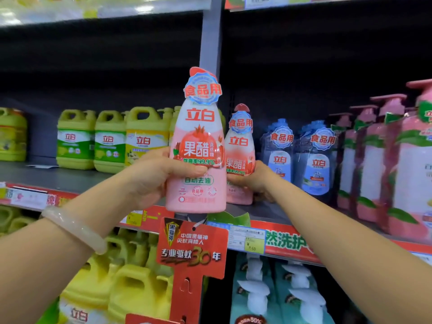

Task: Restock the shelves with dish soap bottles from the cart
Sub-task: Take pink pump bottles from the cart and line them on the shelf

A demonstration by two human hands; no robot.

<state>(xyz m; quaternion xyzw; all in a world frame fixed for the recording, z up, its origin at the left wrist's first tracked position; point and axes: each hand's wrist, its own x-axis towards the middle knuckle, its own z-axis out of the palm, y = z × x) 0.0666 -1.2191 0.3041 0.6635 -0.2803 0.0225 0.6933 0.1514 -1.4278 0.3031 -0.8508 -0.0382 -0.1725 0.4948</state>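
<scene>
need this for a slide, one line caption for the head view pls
Left hand holds a pink bottle while right hand sets another on the shelf.

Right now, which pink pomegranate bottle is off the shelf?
The larger-looking pink bottle, gripped by the left hand, is held up in front of the shelf edge. The other pink bottle, held by the right hand, stands on the shelf.

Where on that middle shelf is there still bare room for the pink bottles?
Bare shelf lies in front of the green jugs, and a gap between the leftmost jug and the next. Around the shelved pink bottle gripped by the right hand, little room. Rightward, blue bottles and pump bottles crowd. The left hand holds another bottle.
</scene>
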